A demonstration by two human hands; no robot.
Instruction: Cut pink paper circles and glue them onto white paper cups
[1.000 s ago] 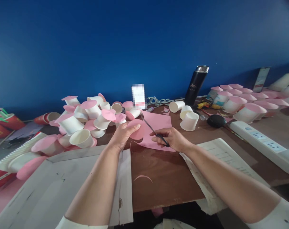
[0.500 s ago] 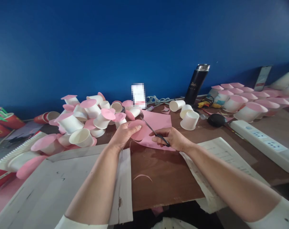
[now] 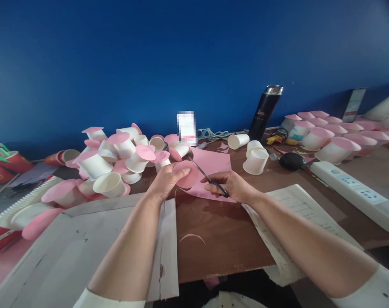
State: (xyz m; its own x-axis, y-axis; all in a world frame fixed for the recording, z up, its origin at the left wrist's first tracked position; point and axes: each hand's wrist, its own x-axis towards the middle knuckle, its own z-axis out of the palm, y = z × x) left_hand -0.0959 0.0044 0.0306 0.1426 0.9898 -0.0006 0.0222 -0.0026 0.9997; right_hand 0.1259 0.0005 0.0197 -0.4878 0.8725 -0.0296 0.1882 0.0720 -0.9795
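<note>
Head view: we hold the pink sheet (image 3: 210, 171) over the middle of the desk (image 3: 220, 239), toward its far edge, and we are cutting a round piece out of it. Our left hand (image 3: 168, 179) is closed on the rounded pink part, thumb on top and fingers under it, so the piece sits pinched at the sheet's left side. Our right hand (image 3: 233, 186) is closed around the handles of the scissors (image 3: 207, 176), whose dark blades slant up and left across the sheet toward the far edge.

Against the pictures of a second and half a second ago, very little has moved. The left hand has turned the pink round a touch, so its curved edge sits slightly nearer the blades, and the scissors keep almost the same slant; the whole view has only drifted a little. We judge the cut to be advancing slowly round the curve, and we cannot tell whether the blades are apart or together at this moment.

A thin pink sliver (image 3: 191, 236) lies on the bare wood nearer us. To the left, a heap of cups (image 3: 117, 158) with pink discs on them crowds the desk; more capped cups line the right far corner, past a black flask (image 3: 264, 112) and a power strip (image 3: 351, 186).
</note>
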